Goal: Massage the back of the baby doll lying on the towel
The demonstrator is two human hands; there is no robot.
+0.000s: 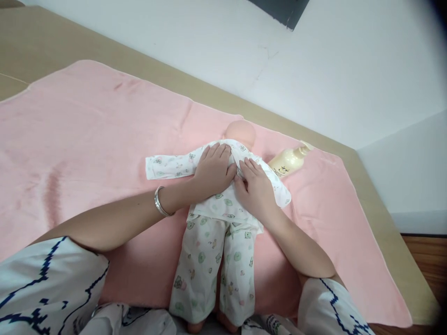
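Observation:
A baby doll (240, 132) lies on its back on a pink towel (87, 135), dressed in a white printed top and trousers (209, 260). My left hand (213, 168) rests on the doll's chest with its fingers stretched flat over the top. My right hand (256, 188) lies beside it on the chest, fingers bent and pressed onto the fabric near the front opening. The doll's left sleeve (167, 166) lies flat and stretched out to the left. A silver bangle (159, 202) is on my left wrist.
A cream pump bottle (289, 160) lies on its side on the towel just right of the doll's head. The towel covers a tan surface (380, 204) against a white wall. A wooden floor (429, 260) shows at the right.

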